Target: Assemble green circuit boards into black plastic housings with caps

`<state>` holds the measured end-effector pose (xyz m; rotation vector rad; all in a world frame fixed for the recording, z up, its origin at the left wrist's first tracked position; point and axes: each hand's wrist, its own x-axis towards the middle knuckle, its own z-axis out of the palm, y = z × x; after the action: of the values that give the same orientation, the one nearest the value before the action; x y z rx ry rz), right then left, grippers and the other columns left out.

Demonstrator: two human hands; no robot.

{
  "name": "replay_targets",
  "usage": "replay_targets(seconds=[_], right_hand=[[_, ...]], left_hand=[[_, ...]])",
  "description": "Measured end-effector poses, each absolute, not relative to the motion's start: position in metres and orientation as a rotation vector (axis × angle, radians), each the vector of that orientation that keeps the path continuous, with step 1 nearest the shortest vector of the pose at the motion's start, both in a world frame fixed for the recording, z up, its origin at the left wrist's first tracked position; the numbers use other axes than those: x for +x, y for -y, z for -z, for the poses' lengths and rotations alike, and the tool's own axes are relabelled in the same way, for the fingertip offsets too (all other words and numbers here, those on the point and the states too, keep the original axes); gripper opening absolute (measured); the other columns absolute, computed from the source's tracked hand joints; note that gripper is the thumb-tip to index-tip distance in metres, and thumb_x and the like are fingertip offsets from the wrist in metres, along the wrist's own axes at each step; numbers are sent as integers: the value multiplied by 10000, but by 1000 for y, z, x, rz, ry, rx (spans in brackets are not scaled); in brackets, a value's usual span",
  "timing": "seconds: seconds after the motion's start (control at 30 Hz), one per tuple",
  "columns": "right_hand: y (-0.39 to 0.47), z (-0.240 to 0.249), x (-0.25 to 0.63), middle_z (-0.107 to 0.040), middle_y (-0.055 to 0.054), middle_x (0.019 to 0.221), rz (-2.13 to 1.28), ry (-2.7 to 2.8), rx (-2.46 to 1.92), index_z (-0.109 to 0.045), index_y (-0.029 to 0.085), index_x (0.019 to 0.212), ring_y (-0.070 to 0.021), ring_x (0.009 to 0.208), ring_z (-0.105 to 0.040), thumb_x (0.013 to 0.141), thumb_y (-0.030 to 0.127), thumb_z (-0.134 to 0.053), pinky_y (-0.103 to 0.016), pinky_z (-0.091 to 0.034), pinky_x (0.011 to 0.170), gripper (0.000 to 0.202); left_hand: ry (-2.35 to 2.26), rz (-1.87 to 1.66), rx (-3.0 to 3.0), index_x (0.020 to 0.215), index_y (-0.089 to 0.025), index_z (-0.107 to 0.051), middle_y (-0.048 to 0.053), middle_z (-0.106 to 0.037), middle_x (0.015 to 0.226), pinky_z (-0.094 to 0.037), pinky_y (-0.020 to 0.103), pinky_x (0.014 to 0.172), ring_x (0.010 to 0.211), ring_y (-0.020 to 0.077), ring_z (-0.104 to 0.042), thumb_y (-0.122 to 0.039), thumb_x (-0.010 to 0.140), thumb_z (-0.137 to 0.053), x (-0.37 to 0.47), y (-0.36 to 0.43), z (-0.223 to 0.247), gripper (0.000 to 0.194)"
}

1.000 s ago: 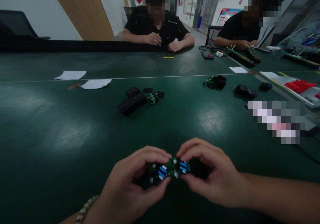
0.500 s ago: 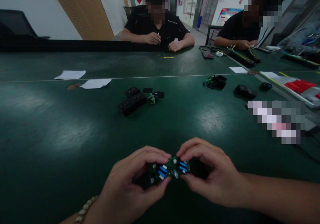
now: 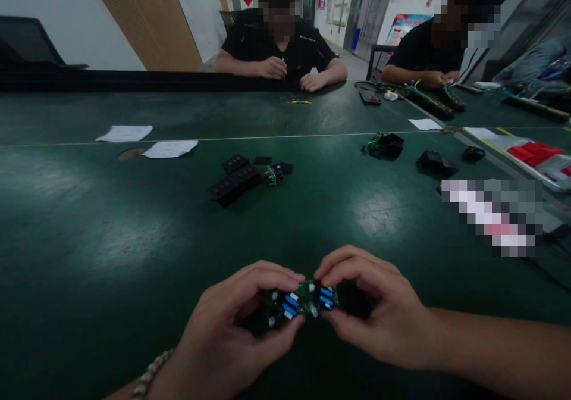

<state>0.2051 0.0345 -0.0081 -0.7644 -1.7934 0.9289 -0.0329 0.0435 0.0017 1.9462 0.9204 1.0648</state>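
A small green circuit board with blue, white and clear parts on it is held near the front of the green table. My left hand pinches its left portion between thumb and fingers. On the right portion, the thumb and fingertips of my right hand are closed in the same way. The fingers partly hide the board's ends, so I cannot tell whether it is one board or two side by side. A beaded bracelet circles my left wrist.
Black plastic housings lie ahead, beside a small green board. Farther right are another board with a black case and black pieces. Paper sheets lie at the left. Two people sit across the table.
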Motion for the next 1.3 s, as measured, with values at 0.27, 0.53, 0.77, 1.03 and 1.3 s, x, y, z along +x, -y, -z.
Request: replay_targets(seconds=[0.27,0.53,0.77,1.03,1.3], right_hand=[[-34,7,205,-717,-92,1085,-927,1788,-769,-693,166,1120,-191,974,-728,807,32,-765,-319,-606,836,348],[-33,9,205,-722,-85,1095,-933,1781,-786,-691,196,1136,-202,973,-727,808,45,-763,-341,-613,824,368],[-35,8,205,-723,-89,1092,-931,1789,-771,-694,202,1135,-205,972,-733,800,29,-752,-344,-620,821,382],[-36,8,205,-726,-95,1099,-932,1790,-749,-693,178,1131,-201,997,-736,803,30,-762,-335,-617,855,366],[-35,10,204,-732,-86,1100,-935,1786,-762,-692,199,1142,-208,996,-734,803,40,-771,-350,-622,848,383]], left_hand=[[-914,-1049,1915,1078,-292,-725,9,-828,1041,-677,238,789,917,177,-817,-2,777,-764,-33,-42,-3,420],[-942,-1063,1940,1061,-282,-728,20,-832,1026,-680,250,774,911,189,-818,-6,768,-774,-33,-42,-3,405],[-932,-1075,1945,1058,-277,-733,23,-833,1016,-681,238,746,882,187,-822,0,761,-772,-34,-42,-2,409],[-930,-1059,1928,1069,-276,-733,27,-833,1018,-684,244,741,884,189,-820,-5,768,-770,-33,-42,-3,406],[-918,-1065,1911,1071,-277,-732,29,-830,1019,-685,249,742,889,194,-819,5,775,-767,-33,-42,-3,411]])
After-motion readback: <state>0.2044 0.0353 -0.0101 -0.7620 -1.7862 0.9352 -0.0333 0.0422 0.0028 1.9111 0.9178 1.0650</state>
